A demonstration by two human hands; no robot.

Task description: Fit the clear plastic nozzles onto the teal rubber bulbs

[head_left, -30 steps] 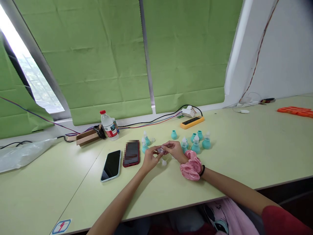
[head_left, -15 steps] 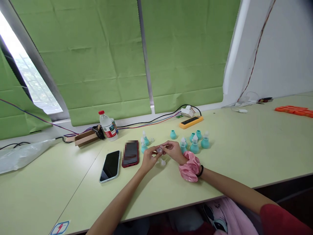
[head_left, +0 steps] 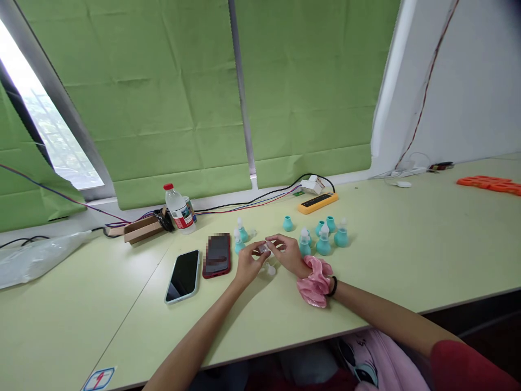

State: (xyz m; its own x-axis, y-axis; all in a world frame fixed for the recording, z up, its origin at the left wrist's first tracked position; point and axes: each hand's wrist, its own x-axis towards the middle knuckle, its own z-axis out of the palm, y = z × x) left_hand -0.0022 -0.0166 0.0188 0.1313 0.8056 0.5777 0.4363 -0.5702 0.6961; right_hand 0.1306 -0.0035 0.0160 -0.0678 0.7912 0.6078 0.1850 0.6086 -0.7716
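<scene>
translucent plastic piece (head_left: 264, 248) between fingers (head_left: 252, 248)

Green blinds (head_left: 163, 119) hang beyond the tabletop's (head_left: 407, 244) far edge. A bright window (head_left: 63, 136) shows leftward, a white wall (head_left: 472, 98) rightward.

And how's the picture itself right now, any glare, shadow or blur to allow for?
Head view: window gap at far left blown out nearly white; head view: soft shadow on the table beside the left forearm; head view: clear piece at the fingers too small and pale to read; head view: blocky pixelation along the red phone.
</scene>
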